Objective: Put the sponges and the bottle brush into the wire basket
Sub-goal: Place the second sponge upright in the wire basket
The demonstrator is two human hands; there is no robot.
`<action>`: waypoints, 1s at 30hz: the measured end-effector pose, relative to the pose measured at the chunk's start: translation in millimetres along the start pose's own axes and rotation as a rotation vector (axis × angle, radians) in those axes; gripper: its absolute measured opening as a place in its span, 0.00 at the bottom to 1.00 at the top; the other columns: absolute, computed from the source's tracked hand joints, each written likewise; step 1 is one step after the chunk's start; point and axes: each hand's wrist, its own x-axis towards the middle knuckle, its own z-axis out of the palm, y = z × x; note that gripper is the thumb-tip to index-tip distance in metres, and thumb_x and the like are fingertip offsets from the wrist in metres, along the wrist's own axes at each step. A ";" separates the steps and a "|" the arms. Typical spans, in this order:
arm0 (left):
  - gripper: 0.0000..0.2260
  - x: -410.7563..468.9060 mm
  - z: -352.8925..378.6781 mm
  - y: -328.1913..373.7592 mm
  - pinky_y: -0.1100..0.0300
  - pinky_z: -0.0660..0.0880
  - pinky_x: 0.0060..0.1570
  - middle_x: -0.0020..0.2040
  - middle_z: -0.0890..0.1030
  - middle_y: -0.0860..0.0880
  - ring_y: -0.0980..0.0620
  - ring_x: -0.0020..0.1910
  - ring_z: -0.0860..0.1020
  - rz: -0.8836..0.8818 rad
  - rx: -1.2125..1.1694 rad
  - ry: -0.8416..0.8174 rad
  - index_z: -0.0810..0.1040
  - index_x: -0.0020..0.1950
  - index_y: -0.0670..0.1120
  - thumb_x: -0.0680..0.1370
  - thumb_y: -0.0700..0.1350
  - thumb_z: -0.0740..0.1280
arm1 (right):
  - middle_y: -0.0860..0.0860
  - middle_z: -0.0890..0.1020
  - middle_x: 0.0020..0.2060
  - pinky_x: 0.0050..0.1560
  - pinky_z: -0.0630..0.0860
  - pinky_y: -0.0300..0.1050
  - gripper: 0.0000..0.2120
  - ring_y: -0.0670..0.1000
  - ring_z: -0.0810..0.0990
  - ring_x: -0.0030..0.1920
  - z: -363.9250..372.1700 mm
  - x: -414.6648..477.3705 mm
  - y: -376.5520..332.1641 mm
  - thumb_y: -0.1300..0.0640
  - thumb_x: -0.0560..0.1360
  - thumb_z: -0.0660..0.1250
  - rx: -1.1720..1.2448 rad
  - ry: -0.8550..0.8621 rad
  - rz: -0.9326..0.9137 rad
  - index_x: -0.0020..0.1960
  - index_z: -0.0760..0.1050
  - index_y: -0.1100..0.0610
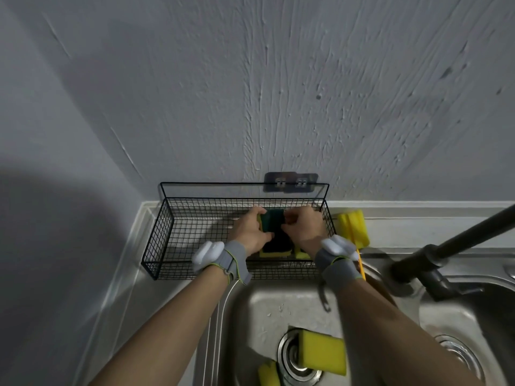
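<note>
A black wire basket (178, 235) stands on the sink's back ledge against the wall. Both my hands are inside it. My left hand (249, 232) and my right hand (303, 228) together grip a yellow sponge with a dark green scrub face (273, 221), held upright over another green-and-yellow sponge (276, 247) that lies on the basket floor. The yellow bottle brush (352, 227) lies outside, just right of the basket, its thin handle running down behind my right wrist. Two more yellow sponges, a large one (323, 352) and a smaller one (269, 374), lie in the sink basin by the drain.
A dark faucet arm (446, 246) reaches in from the right over the steel sink (267, 305). A second basin with its drain (457, 355) is at the lower right. Adhesive hooks (289, 183) sit on the rough grey wall behind the basket.
</note>
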 end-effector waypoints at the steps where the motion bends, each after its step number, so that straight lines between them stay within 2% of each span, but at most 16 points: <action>1: 0.27 1.1 1.0 -0.7 0.54 0.79 0.51 0.53 0.78 0.46 0.44 0.53 0.80 0.001 0.005 -0.008 0.71 0.68 0.53 0.71 0.45 0.76 | 0.55 0.85 0.56 0.59 0.78 0.47 0.17 0.57 0.82 0.58 -0.1 0.4 0.7 0.59 0.73 0.72 -0.005 0.003 0.001 0.61 0.81 0.53; 6: 0.28 4.5 5.1 0.6 0.56 0.77 0.55 0.56 0.78 0.47 0.45 0.56 0.79 0.005 0.028 -0.052 0.70 0.71 0.52 0.73 0.45 0.74 | 0.56 0.84 0.57 0.57 0.79 0.47 0.15 0.58 0.82 0.58 0.4 -0.2 3.0 0.59 0.74 0.70 -0.052 0.028 -0.015 0.61 0.81 0.52; 9: 0.28 3.2 4.8 3.9 0.53 0.76 0.59 0.63 0.78 0.46 0.44 0.61 0.77 0.008 0.069 -0.056 0.68 0.73 0.52 0.74 0.46 0.73 | 0.57 0.83 0.58 0.56 0.79 0.48 0.16 0.58 0.82 0.57 0.4 -2.2 3.5 0.59 0.75 0.69 -0.092 0.034 -0.041 0.61 0.80 0.52; 14: 0.25 -7.5 -2.2 9.4 0.51 0.75 0.62 0.66 0.76 0.45 0.44 0.63 0.76 0.016 0.067 -0.086 0.69 0.72 0.53 0.76 0.50 0.70 | 0.55 0.85 0.54 0.45 0.78 0.45 0.13 0.58 0.83 0.52 -4.4 -11.3 2.4 0.56 0.76 0.67 -0.172 0.056 -0.104 0.60 0.81 0.49; 18: 0.21 -31.0 -9.1 14.3 0.51 0.75 0.62 0.68 0.75 0.46 0.45 0.63 0.76 0.085 0.090 -0.024 0.71 0.70 0.53 0.77 0.53 0.67 | 0.54 0.86 0.51 0.40 0.75 0.42 0.12 0.57 0.84 0.50 -13.6 -28.8 4.0 0.53 0.76 0.65 -0.173 0.091 -0.119 0.56 0.83 0.48; 20: 0.19 -52.4 -14.0 16.9 0.49 0.75 0.61 0.66 0.77 0.47 0.46 0.62 0.76 0.140 0.063 0.017 0.72 0.68 0.53 0.78 0.52 0.67 | 0.53 0.86 0.50 0.41 0.78 0.43 0.12 0.56 0.84 0.48 -20.4 -45.8 8.1 0.52 0.77 0.64 -0.168 0.104 -0.161 0.56 0.83 0.49; 23: 0.17 -88.5 -20.5 16.9 0.47 0.75 0.60 0.63 0.78 0.47 0.47 0.61 0.77 0.242 0.075 0.065 0.73 0.67 0.53 0.78 0.51 0.66 | 0.54 0.86 0.48 0.47 0.82 0.52 0.12 0.58 0.84 0.48 -29.6 -74.4 13.8 0.52 0.76 0.64 -0.122 0.128 -0.236 0.54 0.83 0.52; 24: 0.17 -99.4 -21.2 16.3 0.48 0.75 0.60 0.62 0.78 0.47 0.47 0.60 0.77 0.281 0.085 0.089 0.73 0.67 0.53 0.78 0.51 0.66 | 0.54 0.87 0.48 0.48 0.81 0.52 0.12 0.58 0.84 0.48 -33.1 -83.1 15.1 0.52 0.76 0.64 -0.102 0.147 -0.244 0.55 0.83 0.52; 30: 0.15 -158.0 -13.3 11.6 0.58 0.71 0.54 0.59 0.78 0.50 0.51 0.57 0.76 0.458 0.116 0.191 0.75 0.64 0.54 0.78 0.50 0.67 | 0.55 0.86 0.53 0.52 0.81 0.53 0.12 0.57 0.84 0.52 -41.8 -134.1 27.2 0.55 0.77 0.65 -0.089 0.235 -0.343 0.58 0.82 0.56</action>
